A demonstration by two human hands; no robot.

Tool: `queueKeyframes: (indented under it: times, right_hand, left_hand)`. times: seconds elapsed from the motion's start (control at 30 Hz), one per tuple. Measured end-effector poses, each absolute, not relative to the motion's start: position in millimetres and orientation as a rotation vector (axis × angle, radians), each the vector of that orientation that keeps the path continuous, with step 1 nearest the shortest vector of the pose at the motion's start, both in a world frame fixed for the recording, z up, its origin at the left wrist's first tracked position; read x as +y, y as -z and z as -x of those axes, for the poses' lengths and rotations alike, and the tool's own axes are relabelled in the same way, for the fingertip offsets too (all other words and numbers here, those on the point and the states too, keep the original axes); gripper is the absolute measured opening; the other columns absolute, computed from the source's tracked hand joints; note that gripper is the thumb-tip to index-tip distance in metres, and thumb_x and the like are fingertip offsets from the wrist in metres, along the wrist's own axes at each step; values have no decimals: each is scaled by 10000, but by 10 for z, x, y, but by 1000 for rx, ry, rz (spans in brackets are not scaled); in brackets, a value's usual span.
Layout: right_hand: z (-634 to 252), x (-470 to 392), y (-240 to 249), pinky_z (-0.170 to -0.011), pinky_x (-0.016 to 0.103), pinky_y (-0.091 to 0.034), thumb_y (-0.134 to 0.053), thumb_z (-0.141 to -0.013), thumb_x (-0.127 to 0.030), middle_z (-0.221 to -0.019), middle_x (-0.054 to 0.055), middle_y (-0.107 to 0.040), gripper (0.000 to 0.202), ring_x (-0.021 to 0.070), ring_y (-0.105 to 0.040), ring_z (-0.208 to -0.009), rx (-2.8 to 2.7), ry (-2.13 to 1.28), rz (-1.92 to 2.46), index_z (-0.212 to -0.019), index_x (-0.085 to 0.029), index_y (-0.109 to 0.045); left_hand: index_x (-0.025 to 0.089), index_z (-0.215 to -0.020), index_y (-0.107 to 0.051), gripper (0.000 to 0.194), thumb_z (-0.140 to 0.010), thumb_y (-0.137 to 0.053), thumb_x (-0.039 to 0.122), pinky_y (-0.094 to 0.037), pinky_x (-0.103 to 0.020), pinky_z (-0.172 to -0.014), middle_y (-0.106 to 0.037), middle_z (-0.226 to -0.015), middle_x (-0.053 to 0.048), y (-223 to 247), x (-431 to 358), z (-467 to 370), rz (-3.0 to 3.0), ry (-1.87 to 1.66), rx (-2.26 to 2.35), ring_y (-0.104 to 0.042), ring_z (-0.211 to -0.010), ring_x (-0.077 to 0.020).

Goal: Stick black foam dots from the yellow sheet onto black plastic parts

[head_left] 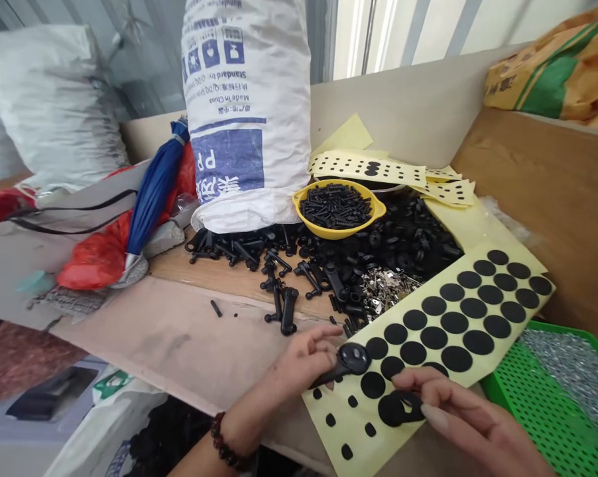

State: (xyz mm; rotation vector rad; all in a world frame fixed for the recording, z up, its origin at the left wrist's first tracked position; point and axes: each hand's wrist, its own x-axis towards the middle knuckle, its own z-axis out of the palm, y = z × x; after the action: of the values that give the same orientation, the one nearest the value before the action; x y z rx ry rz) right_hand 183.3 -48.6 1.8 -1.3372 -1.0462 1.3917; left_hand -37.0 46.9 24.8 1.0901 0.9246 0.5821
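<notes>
Here's the round-headed black part point(353, 358), glossy, tilted in the left hand point(317, 354); a flat black pad point(391, 409), round-ended, pinched by the right hand point(458, 417), over the slanting yellow sheet point(455, 339), dotted with black circles and smaller spots!

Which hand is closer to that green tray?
Right. The right hand, over the yellow sheet, is close beside the green tray; the left hand is farther off, at the sheet's left edge.

My wooden counter point(214, 279) has a pinkish cover point(164, 331) on its near side. At the far middle stands a white sack point(249, 86); before it lie black plastic parts point(289, 310), more to the right small metal pieces point(386, 290), and at near right a yellow sticker sheet point(433, 337).
</notes>
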Motion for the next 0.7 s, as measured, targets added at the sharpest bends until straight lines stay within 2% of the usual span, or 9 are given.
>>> queueKeyframes:
  times: [0.07,0.13,0.23,0.37,0.7]
  right_hand:
    - [-1835,-484,-10,-792,271,-510,-671,-756,-428,-1038,69,-652,247,252,-598,-984,-993,-1424,1319,-631,-223,-614]
    - [-1814,-492,-12,-796,290,-498,-674,-749,-426,-1032,70,-648,239,257,-581,-998,-947,-1462,1303,-641,-221,-613]
    - [-1760,-502,-51,-825,331,-468,-695,-709,-451,-1016,81,-647,281,274,-555,-1008,-869,-1479,1314,-609,-210,-591]
    - [-1706,-500,-102,-798,344,-448,-727,-646,-486,-966,86,-645,358,275,-541,-957,-784,-1463,1360,-537,-204,-537]
    - [-1680,-495,-32,-812,321,-440,-728,-639,-480,-965,78,-628,325,272,-523,-1001,-807,-1498,1369,-537,-208,-583]
  left_hand:
    - [94,-1072,-592,535,-575,-732,234,-347,-182,-471,-525,-641,37,-192,335,297,-908,-528,906,-442,-470,-50]
    - [88,-995,-618,501,-531,-755,220,-354,-171,-469,-542,-632,33,-156,237,232,-831,-492,911,-466,-466,-44]
    - [95,-923,-584,448,-548,-743,281,-382,-179,-431,-603,-635,-1,-132,169,165,-809,-424,878,-528,-425,-75]
    - [120,-990,-542,478,-595,-709,334,-400,-188,-390,-669,-662,-44,-103,137,119,-796,-333,799,-537,-389,-94]
    - [107,-988,-651,387,-656,-631,305,-370,-185,-410,-634,-708,-27,-62,110,142,-921,-350,825,-502,-414,-63]
